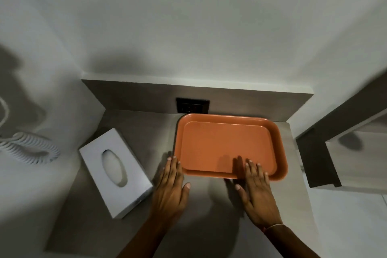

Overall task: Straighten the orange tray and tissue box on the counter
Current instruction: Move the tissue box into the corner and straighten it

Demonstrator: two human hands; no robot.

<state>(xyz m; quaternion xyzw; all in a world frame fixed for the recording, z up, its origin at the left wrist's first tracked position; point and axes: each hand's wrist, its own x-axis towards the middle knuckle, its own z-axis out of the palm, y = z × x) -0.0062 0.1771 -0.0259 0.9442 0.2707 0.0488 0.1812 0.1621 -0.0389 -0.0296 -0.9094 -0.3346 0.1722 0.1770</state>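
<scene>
Your orange tray [228, 146] lies flat on the grey tabletop [129, 211], with its far edge close to the low back ledge and just under the dark wall socket [192, 105]; it looks nearly square to that ledge, only a little turned, so I judge this part is almost done. Your left hand [170, 188] lies flat beside the near left corner of the tray, fingers [173, 165] stretched out and grasping nothing, the tips at the rim; if they touch it, I cannot tell. Your right hand [256, 192] is also spread and released, its fingertips resting over the near rim of the tray. The white tissue box [116, 172] stands to the left of the tray, well apart from it and clearly turned at an angle, so it is not yet straightened. A white coiled cord [31, 148] hangs on the wall further left of the tray, cut off by the picture edge. The socket is too dark and blurred to read in detail.
</scene>
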